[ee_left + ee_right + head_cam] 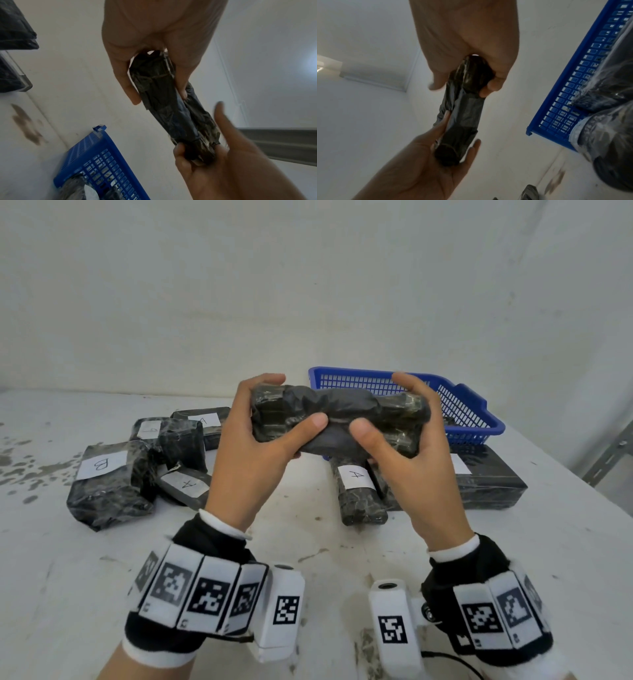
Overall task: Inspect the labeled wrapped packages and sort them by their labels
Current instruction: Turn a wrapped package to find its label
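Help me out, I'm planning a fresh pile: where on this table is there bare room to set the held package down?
Bare table lies in front, between the left pile with the B-labelled package and the A-labelled package. The near-left corner is free too. Around the blue basket it is crowded.

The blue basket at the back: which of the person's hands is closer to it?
The right. The right hand grips the held package at its end just in front of the blue basket; the left hand grips the other end, farther left of it.
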